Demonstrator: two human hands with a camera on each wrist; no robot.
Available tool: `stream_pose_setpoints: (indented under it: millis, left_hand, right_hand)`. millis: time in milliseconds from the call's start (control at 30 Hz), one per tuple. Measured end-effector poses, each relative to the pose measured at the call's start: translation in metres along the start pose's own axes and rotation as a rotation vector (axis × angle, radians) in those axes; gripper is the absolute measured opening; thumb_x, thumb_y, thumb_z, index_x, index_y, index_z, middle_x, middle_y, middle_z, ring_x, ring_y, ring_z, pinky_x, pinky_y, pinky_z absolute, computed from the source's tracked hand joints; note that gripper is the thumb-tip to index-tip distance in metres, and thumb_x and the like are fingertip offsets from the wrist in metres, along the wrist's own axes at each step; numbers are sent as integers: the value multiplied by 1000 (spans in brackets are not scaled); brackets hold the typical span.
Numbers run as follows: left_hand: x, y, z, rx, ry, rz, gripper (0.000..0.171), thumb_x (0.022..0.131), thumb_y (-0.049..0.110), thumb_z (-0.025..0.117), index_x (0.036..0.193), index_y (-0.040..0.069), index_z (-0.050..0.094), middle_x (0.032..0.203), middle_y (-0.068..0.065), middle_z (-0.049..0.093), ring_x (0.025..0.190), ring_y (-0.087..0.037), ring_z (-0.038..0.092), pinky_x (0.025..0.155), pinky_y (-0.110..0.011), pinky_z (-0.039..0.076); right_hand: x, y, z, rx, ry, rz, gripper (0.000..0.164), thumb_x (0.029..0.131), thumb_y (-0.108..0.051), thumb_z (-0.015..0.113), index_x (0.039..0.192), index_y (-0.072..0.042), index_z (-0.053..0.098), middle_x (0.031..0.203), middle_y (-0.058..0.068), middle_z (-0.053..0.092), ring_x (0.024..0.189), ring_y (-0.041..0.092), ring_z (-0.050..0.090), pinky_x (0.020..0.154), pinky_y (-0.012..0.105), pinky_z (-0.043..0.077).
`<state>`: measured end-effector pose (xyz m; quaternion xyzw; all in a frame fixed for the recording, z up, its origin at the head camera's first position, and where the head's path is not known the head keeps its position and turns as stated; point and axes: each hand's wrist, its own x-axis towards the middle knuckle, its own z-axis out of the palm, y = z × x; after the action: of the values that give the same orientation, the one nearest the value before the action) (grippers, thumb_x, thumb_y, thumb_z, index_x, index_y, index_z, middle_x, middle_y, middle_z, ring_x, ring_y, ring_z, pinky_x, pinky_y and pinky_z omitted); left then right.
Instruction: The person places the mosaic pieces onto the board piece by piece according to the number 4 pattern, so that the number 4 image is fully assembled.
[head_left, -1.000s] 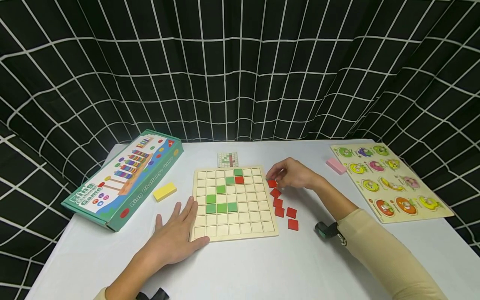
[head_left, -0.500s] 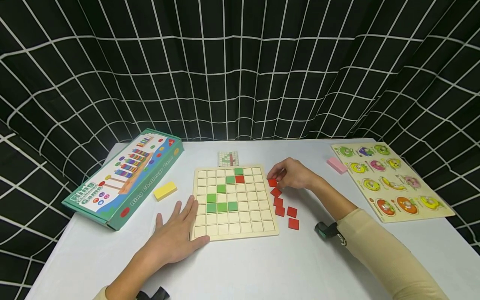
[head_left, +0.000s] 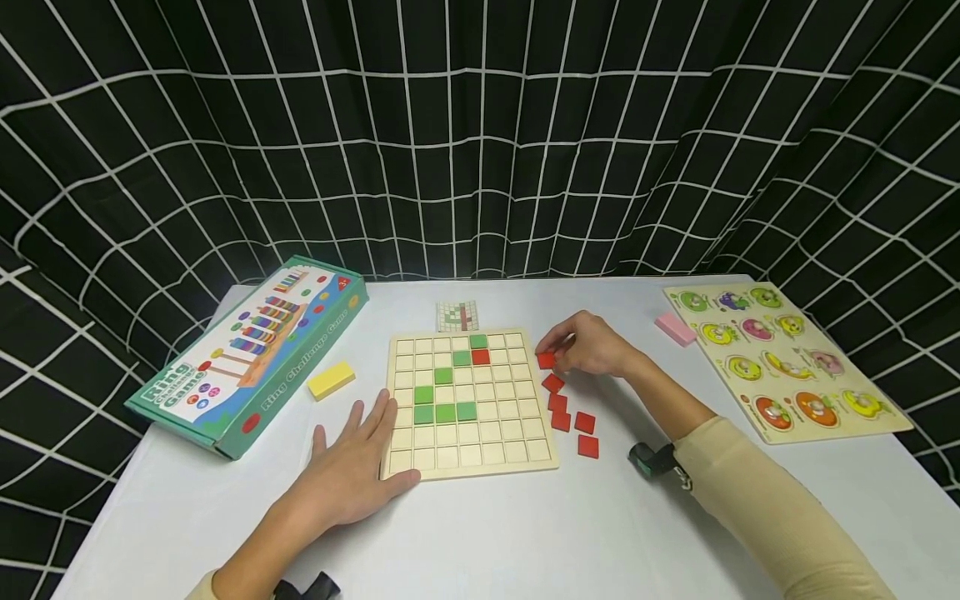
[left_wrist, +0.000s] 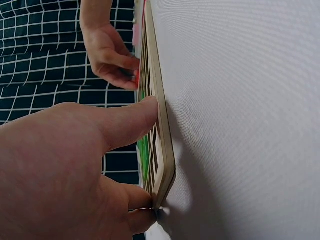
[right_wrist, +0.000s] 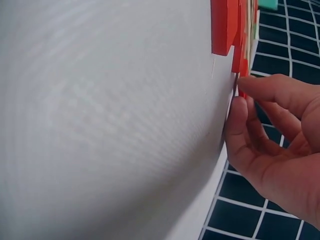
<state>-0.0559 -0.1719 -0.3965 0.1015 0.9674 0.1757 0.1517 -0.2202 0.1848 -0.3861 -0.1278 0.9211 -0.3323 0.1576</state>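
A pale wooden grid board lies on the table, with several green square tiles and one red tile set in its cells. My left hand rests against the board's near left corner, its fingers extended along the left side and the thumb on the near edge. Beyond the board's far right corner, my right hand pinches a loose red square tile between thumb and fingers. In the right wrist view, the fingertips meet at this tile, low beside the tabletop. Several more red tiles lie scattered nearer to me.
Behind the board lies a small pattern card with green and red squares. A yellow block and a green game box sit at left. To the right are a pink block and a fruit puzzle board.
Both hands hold nearly the same places. The right fingers stay at the same red tile, which has shifted very slightly; the head view itself has drifted a little.
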Motion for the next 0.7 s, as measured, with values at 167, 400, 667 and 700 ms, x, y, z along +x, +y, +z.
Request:
stream_pose_setpoints:
  millis: [167,400,667,700]
  left_hand:
    - [-1,0,0,-7,-4,-6,98,95,58,66,166,6,22,176,-9,12,161,-45,10,113,-85,4]
    - [-1,0,0,-8,-8,-9,98,95,59,66,166,6,22,176,-9,12,161,-45,10,113,-85,4]
    - [-1,0,0,-7,-10,-9,99,95,59,65,166,6,21,176,-9,12,161,-45,10,113,-85,4]
    - [-1,0,0,-7,-8,-8,99,95,60,65,166,6,21,176,-9,12,161,-45,10,113,-85,4]
  right_hand:
    - [0,-2,0,8,21,16,32,77,3,79,108,-7,82,104,10,76,92,24,63,72,28,53]
    - [-2,-8,1,53,38,18,32,79,3,78,109,-7,82,106,10,76,90,24,64,73,29,53]
    - [-5,-20,3,63,37,5,33,76,1,84,108,-5,82,107,11,78,89,23,65,74,29,54]
    - [-5,-21,3,62,39,8,33,75,1,85,108,-6,82,107,11,78,90,23,65,75,29,54]
